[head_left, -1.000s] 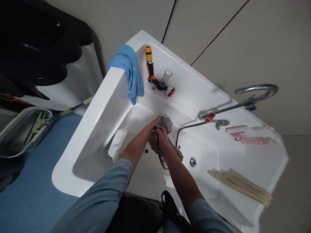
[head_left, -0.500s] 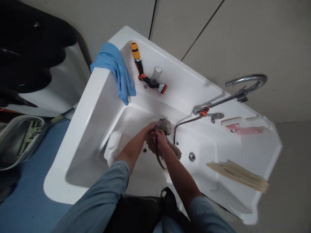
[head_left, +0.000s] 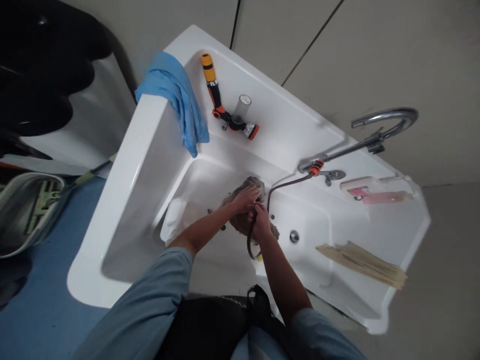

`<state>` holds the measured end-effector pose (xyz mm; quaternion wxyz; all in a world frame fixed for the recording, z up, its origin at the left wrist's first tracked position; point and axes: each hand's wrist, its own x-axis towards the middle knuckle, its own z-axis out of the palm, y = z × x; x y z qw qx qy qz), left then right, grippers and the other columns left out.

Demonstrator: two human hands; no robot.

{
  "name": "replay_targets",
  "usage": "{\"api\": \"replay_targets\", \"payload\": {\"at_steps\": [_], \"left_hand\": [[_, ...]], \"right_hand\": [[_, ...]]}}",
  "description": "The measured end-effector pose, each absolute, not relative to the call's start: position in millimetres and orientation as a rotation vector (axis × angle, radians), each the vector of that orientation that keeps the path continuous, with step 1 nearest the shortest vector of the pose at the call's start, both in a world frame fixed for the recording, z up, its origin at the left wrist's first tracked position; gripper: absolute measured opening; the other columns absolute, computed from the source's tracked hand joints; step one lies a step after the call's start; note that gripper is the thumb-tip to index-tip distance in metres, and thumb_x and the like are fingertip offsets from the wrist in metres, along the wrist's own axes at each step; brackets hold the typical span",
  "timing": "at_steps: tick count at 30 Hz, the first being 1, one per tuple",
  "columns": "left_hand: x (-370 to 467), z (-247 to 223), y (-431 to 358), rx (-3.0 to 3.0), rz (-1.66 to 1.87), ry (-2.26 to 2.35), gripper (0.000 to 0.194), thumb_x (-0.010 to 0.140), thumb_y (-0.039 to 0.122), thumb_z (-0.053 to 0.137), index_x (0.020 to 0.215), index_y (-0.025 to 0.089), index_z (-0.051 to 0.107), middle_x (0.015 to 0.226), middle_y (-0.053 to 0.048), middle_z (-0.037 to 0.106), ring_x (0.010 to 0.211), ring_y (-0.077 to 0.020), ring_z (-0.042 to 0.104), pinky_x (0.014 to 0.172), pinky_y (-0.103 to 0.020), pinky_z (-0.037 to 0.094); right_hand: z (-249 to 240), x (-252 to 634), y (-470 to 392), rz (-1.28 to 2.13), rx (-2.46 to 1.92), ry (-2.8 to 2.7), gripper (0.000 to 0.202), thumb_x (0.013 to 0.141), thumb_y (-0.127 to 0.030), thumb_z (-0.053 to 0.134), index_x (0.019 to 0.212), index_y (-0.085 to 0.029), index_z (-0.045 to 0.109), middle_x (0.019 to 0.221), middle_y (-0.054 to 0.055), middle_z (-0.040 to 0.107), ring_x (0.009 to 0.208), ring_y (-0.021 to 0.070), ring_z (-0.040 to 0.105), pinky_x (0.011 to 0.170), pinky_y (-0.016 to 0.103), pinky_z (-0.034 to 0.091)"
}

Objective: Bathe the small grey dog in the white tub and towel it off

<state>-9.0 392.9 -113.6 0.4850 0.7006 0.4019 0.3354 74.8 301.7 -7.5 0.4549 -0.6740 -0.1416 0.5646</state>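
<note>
A wet, grey-brown cloth-like bundle (head_left: pixel 239 223) lies in the white sink basin (head_left: pixel 213 172). My left hand (head_left: pixel 246 198) rests over its upper part, fingers close together and pointing right; whether it grips the bundle is unclear. Just to its right, my right hand (head_left: pixel 260 218) is closed around the thin dark hose (head_left: pixel 250 242). The hose loops below that hand, and another stretch of it runs up to an orange connector (head_left: pixel 317 168) at the chrome faucet (head_left: pixel 390 131). The hose end is hidden between my hands.
On the sink's back ledge lies an orange-black spray nozzle (head_left: pixel 221 112). A blue cloth (head_left: pixel 176 92) hangs over the left rim. To the right are a pink bottle (head_left: pixel 378 196) and a beige folded cloth (head_left: pixel 362 262). A white container (head_left: pixel 176 215) stands at the basin's left.
My left hand has moved right and now lies over the top of the bundle, which it was beside before. My right hand has shifted slightly right with the hose. The view has shifted slightly.
</note>
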Motion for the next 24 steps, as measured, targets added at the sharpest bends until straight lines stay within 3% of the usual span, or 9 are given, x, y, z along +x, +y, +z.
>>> {"api": "replay_targets", "payload": {"at_steps": [3,5,8,12,16,18,21,22,24], "left_hand": [[-4,-108,390,1.962,0.676,1.2,0.063,0.084,0.018,0.074,0.146,0.01,0.075,0.17,-0.027,0.056,0.165,-0.0448,0.043,0.138,-0.059,0.028],[-1,-107,392,2.022,0.63,1.181,0.046,0.086,0.019,0.073,0.13,0.012,0.082,0.159,-0.026,0.066,0.158,-0.0427,0.051,0.136,-0.056,0.032],[1,-108,394,2.124,0.589,0.808,0.011,0.08,0.018,0.075,0.088,0.018,0.084,0.122,-0.023,0.081,0.136,-0.0401,0.067,0.132,-0.051,0.039],[-3,-112,394,2.034,0.774,0.848,0.02,0.077,0.019,0.077,0.095,0.016,0.085,0.126,-0.024,0.08,0.136,-0.0428,0.066,0.131,-0.055,0.037],[-5,-115,398,1.992,0.627,0.792,0.003,0.073,0.02,0.08,0.071,0.02,0.077,0.095,-0.021,0.079,0.116,-0.0441,0.074,0.121,-0.056,0.048],[-7,-117,403,1.937,0.717,0.841,0.01,0.075,0.022,0.081,0.083,0.018,0.083,0.11,-0.024,0.08,0.129,-0.0461,0.07,0.125,-0.056,0.045],[-14,-124,411,1.613,0.961,1.121,0.044,0.079,0.023,0.081,0.123,0.016,0.083,0.151,-0.026,0.069,0.156,-0.0455,0.054,0.135,-0.057,0.033],[-16,-127,412,1.418,1.013,1.216,0.044,0.081,0.024,0.081,0.125,0.018,0.081,0.152,-0.026,0.069,0.156,-0.0444,0.054,0.134,-0.056,0.034],[-22,-134,415,0.887,1.093,1.321,0.024,0.085,0.026,0.082,0.108,0.02,0.079,0.129,-0.023,0.078,0.144,-0.043,0.065,0.127,-0.054,0.043]], "right_hand": [[0,85,302,1.402,-1.67,-0.316,0.034,0.081,-0.03,0.076,0.102,-0.028,0.049,0.071,-0.006,0.073,0.043,0.0079,0.047,0.04,0.015,0.032],[4,87,303,1.383,-1.669,-0.317,0.034,0.083,-0.03,0.076,0.102,-0.028,0.049,0.071,-0.006,0.073,0.043,0.0079,0.047,0.04,0.015,0.032],[8,87,306,1.381,-1.653,-0.323,0.034,0.083,-0.029,0.077,0.103,-0.027,0.051,0.071,-0.006,0.073,0.043,0.0075,0.047,0.04,0.014,0.032],[12,83,312,1.419,-1.636,-0.343,0.033,0.082,-0.028,0.077,0.103,-0.027,0.051,0.071,-0.006,0.073,0.043,0.007,0.046,0.039,0.014,0.032],[12,76,322,1.415,-1.646,-0.356,0.033,0.082,-0.028,0.076,0.103,-0.027,0.051,0.068,-0.008,0.07,0.043,0.0078,0.047,0.039,0.015,0.032],[11,73,327,1.415,-1.641,-0.379,0.033,0.083,-0.029,0.077,0.102,-0.027,0.05,0.069,-0.008,0.071,0.043,0.008,0.048,0.039,0.016,0.032],[7,66,330,1.47,-1.629,-0.421,0.032,0.085,-0.032,0.076,0.102,-0.028,0.049,0.075,-0.006,0.075,0.044,0.0079,0.05,0.04,0.016,0.033],[4,63,330,1.494,-1.633,-0.425,0.032,0.086,-0.033,0.076,0.102,-0.028,0.049,0.076,-0.006,0.076,0.044,0.0081,0.05,0.041,0.016,0.033],[-2,54,326,1.538,-1.649,-0.422,0.031,0.087,-0.034,0.075,0.102,-0.029,0.048,0.075,-0.006,0.075,0.044,0.0087,0.051,0.041,0.016,0.032]]}}
